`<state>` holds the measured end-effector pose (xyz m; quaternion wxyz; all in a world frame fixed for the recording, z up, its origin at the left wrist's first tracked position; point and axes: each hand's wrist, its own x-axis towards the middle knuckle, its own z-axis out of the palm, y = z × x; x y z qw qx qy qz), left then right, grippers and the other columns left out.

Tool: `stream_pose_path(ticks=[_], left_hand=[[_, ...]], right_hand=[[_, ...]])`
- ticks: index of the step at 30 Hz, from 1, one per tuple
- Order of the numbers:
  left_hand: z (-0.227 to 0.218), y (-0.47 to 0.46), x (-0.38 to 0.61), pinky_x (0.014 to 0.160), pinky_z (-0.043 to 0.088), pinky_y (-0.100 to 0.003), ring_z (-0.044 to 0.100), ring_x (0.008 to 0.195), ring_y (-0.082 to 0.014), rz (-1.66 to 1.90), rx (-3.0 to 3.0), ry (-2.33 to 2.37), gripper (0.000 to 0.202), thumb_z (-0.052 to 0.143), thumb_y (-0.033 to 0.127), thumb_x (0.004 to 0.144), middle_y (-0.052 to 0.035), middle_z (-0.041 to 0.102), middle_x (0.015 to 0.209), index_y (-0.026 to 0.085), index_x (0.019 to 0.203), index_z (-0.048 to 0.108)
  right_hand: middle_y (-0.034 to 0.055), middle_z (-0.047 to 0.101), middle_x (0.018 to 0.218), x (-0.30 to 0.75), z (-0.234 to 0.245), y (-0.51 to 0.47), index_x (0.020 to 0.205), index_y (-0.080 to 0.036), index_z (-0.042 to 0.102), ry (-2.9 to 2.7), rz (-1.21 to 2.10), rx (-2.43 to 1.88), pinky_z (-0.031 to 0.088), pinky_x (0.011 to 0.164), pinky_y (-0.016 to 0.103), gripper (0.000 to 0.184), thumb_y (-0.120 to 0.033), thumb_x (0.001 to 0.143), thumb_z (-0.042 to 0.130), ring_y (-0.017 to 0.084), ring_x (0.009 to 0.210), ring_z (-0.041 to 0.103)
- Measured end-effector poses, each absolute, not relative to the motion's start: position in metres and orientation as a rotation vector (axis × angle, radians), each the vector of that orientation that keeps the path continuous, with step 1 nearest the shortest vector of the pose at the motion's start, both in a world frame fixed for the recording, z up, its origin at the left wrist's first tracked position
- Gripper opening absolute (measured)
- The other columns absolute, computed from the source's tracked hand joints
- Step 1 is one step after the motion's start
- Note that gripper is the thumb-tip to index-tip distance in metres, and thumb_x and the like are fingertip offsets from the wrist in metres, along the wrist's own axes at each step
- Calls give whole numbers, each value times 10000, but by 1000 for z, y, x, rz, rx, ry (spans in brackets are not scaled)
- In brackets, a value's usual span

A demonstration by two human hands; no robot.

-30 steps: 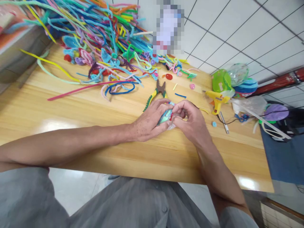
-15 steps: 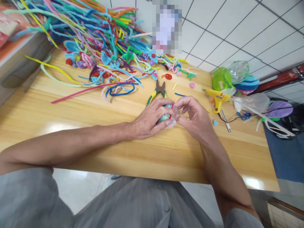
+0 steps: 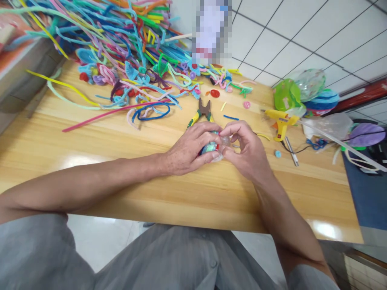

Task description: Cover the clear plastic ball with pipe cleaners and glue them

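The left hand [image 3: 191, 150] curls around a small blue, green and red bundle [image 3: 209, 149], low over the table [image 3: 145, 201]; the half-curled right hand [image 3: 250, 152] meets its clear, film-like wrapping [image 3: 225, 141], hold unclear. Hard pulling might tear it.

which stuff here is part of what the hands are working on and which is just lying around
In use:
- multicoloured bundle, held under the left hand
- clear plastic, at the fingertips of the right hand

Lying about, seemingly not in use now:
- pliers, just beyond the left hand
- yellow glue gun
- pen
- heap of fuzzy stems
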<state>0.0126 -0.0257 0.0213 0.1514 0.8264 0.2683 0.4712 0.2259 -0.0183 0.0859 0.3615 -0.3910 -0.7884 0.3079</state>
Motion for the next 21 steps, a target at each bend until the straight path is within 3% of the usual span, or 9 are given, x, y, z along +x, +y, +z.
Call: stream_pose_path(ticks=[8, 21], left_hand=[[17, -25, 14, 1182, 514, -502, 596, 1432, -273, 1348, 2363, 792, 358, 544, 557, 1125, -157, 632, 1457, 265, 1329, 574], [15, -28, 15, 1208, 489, -546, 584, 1446, -304, 1365, 2286, 770, 314, 593, 482, 1107, -159, 626, 1490, 274, 1341, 580]], right_hand=[[13, 671, 1065, 220, 82, -22, 1029, -291, 654, -2011, 690, -1068, 488, 856, 417, 330, -107, 758, 684, 244, 1025, 629], [13, 694, 1132, 224, 83, -21, 1040, -314, 670, -1964, 860, -1103, 483, 893, 433, 281, -178, 796, 704, 254, 1089, 640]])
